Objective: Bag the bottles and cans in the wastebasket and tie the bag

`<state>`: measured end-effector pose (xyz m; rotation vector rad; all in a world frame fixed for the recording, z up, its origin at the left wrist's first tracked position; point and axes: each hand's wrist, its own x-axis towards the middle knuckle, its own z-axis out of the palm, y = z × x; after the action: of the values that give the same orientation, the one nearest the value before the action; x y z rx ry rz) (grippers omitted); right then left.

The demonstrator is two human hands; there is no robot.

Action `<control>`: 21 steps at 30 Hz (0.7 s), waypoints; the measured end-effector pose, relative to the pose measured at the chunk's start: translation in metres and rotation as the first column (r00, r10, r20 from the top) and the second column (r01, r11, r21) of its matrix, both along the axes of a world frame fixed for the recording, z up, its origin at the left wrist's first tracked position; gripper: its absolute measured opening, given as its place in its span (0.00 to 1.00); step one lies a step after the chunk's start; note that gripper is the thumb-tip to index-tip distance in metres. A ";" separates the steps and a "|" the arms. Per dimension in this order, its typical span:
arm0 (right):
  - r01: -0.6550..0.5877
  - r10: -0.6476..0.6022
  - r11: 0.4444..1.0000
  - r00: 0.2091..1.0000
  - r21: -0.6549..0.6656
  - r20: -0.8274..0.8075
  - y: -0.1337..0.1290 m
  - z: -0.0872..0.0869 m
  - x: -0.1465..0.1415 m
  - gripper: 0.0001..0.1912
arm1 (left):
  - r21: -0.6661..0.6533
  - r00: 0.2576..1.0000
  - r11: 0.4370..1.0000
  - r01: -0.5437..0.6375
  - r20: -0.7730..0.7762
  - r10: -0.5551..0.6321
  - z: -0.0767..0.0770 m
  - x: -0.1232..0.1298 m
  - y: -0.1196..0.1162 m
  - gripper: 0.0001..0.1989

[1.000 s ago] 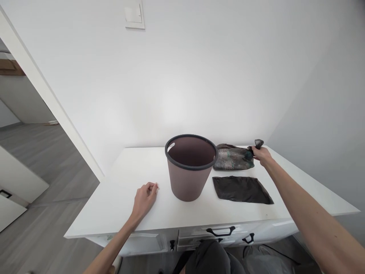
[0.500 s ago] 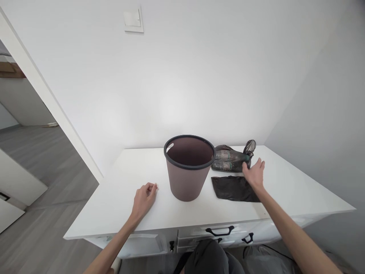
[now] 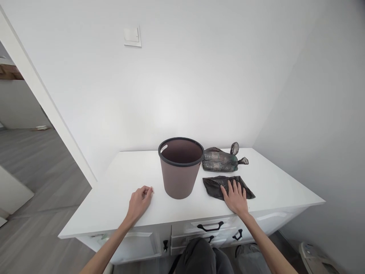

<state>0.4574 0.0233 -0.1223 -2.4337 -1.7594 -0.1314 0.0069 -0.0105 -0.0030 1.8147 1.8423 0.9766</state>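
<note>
Right of the bin [image 3: 179, 179], your right hand [image 3: 236, 199] lies, fingers spread, on the flat black bag [image 3: 213, 186] (likely light, soft, slippery; best pinched at an edge); your left hand [image 3: 139, 202] curls, contents unclear.

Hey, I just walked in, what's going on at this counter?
A person's right hand lies spread on a flat black bag, while the left hand rests loosely curled on the white countertop. A dark-rimmed brownish bin stands between the hands, farther back. Behind the flat bag lies another dark, see-through bag with what look like bottles inside.
</note>
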 end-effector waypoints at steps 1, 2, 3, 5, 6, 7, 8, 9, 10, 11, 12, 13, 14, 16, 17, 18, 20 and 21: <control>-0.007 0.007 1.000 1.000 0.000 0.002 -0.001 0.002 -0.001 0.41 | -0.005 1.000 1.000 0.003 -0.003 -0.003 0.001 0.002 -0.004 0.22; -0.014 0.014 1.000 1.000 -0.001 0.001 -0.003 0.003 -0.001 0.41 | -0.011 1.000 1.000 0.006 -0.005 -0.006 0.001 0.004 -0.007 0.22; -0.021 0.021 1.000 1.000 -0.002 0.000 -0.004 0.004 -0.002 0.40 | -0.015 1.000 1.000 0.008 -0.006 -0.008 0.001 0.006 -0.011 0.22; -0.031 0.031 0.999 1.000 -0.006 -0.002 -0.007 0.006 -0.003 0.40 | -0.019 1.000 1.000 0.007 -0.007 -0.007 0.000 0.010 -0.016 0.22; -0.034 0.034 0.999 0.999 -0.006 -0.002 -0.008 0.007 -0.003 0.40 | -0.017 1.000 1.000 0.003 -0.009 -0.003 -0.002 0.012 -0.019 0.22; -0.037 0.037 0.999 0.999 -0.006 -0.003 -0.009 0.007 -0.004 0.40 | -0.014 1.000 1.000 -0.003 -0.013 0.003 -0.003 0.014 -0.020 0.22; -0.039 0.039 0.999 0.999 -0.004 -0.002 -0.010 0.008 -0.004 0.40 | -0.010 1.000 1.000 -0.011 -0.017 0.011 -0.005 0.015 -0.022 0.22; -0.040 0.040 0.999 0.999 -0.002 -0.003 -0.010 0.008 -0.004 0.40 | -0.007 1.000 1.000 -0.019 -0.021 0.019 -0.006 0.016 -0.022 0.22; -0.041 0.041 0.999 0.999 0.000 -0.004 -0.011 0.009 -0.004 0.40 | -0.006 0.999 1.000 -0.025 -0.023 0.025 -0.008 0.017 -0.023 0.21; -0.041 0.041 0.999 0.999 0.001 -0.005 -0.011 0.009 -0.004 0.40 | -0.005 0.999 1.000 -0.030 -0.025 0.030 -0.009 0.017 -0.023 0.21; -0.042 0.042 0.999 0.999 0.002 -0.005 -0.011 0.010 -0.004 0.40 | -0.006 0.999 0.999 -0.034 -0.025 0.034 -0.010 0.017 -0.023 0.21; -0.043 0.043 0.999 0.999 0.003 -0.004 -0.011 0.010 -0.004 0.40 | -0.006 0.999 0.999 -0.038 -0.024 0.038 -0.011 0.017 -0.023 0.21; -0.045 0.045 0.999 0.999 0.005 -0.003 -0.011 0.010 -0.004 0.40 | -0.005 0.999 0.999 -0.041 -0.023 0.041 -0.011 0.017 -0.023 0.22; -0.048 0.048 0.999 0.999 0.014 0.001 -0.012 0.011 -0.005 0.40 | -0.004 0.999 0.999 -0.049 -0.020 0.049 -0.011 0.018 -0.022 0.23; -0.049 0.049 0.999 0.999 0.022 0.004 -0.013 0.011 -0.005 0.40 | -0.002 0.998 0.999 -0.053 -0.018 0.053 -0.011 0.018 -0.022 0.23; -0.052 0.052 0.998 0.999 0.030 0.010 -0.013 0.012 -0.006 0.39 | 0.000 0.998 0.998 -0.056 -0.015 0.056 -0.010 0.018 -0.022 0.23; -0.058 0.057 0.998 0.998 0.039 0.018 -0.015 0.014 -0.007 0.39 | 0.007 0.998 0.998 -0.061 -0.009 0.062 -0.009 0.019 -0.022 0.23; -0.062 0.062 0.997 0.998 0.036 0.016 -0.016 0.015 -0.007 0.39 | 0.012 0.998 0.998 -0.063 -0.005 0.063 -0.008 0.020 -0.023 0.23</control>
<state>0.4503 0.0076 -0.1069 -2.3562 -1.8200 -0.1745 0.0271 -0.0332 -0.0114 1.7770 1.9117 1.0074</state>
